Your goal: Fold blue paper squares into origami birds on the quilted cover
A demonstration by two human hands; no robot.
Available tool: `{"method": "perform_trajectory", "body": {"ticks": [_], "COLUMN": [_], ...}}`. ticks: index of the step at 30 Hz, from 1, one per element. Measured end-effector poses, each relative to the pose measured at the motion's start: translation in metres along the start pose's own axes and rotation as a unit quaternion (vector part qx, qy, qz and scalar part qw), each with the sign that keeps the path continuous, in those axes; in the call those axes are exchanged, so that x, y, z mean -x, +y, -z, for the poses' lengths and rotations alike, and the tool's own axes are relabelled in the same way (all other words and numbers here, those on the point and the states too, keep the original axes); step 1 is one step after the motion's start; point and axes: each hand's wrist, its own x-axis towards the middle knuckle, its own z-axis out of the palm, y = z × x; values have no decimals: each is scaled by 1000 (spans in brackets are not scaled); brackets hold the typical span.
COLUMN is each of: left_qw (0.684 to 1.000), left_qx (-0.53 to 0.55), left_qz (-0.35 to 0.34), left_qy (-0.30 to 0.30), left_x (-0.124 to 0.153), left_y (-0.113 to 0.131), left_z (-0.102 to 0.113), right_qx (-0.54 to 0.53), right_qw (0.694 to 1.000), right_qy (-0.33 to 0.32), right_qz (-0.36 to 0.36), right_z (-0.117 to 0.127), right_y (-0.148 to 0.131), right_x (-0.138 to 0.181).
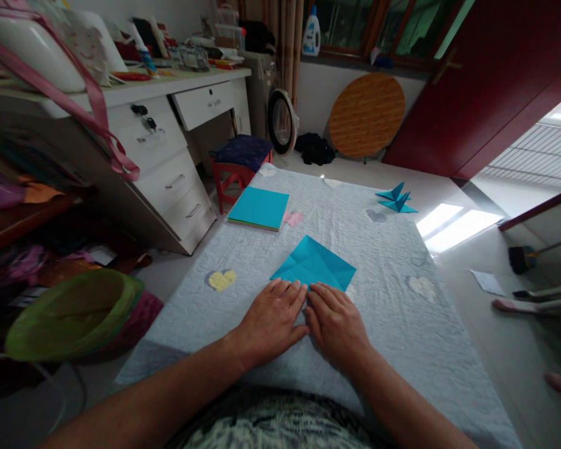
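Note:
A blue paper square (314,264), creased and turned like a diamond, lies on a pale grey quilted cloth (383,293). My left hand (272,321) and my right hand (336,324) rest flat side by side on the paper's near corner, fingers pressed down on it. A stack of blue paper sheets (258,207) sits farther off to the left. Two folded blue paper figures (395,199) stand at the far right of the cloth.
A white desk with drawers (168,168) runs along the left, a red stool (236,171) beyond the cloth. A green basin (72,312) sits low at the left. A round wooden board (367,115) leans on the far wall. Another person's feet (514,305) show at the right.

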Motion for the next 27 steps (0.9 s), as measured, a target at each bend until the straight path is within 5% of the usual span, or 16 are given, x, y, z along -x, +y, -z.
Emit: {"method": "perform_trajectory", "body": {"ticks": [27], "left_qw": [994], "left_qx": [-65], "left_qz": [92], "left_qy": [9], "left_x": [23], "left_y": [-17], "left_z": [20], "right_qx": [72], "right_qw": [996], "right_qy": [-49], "right_qz": [-21], "right_z": [-1], "right_y": [1], "right_x": [-1]}}
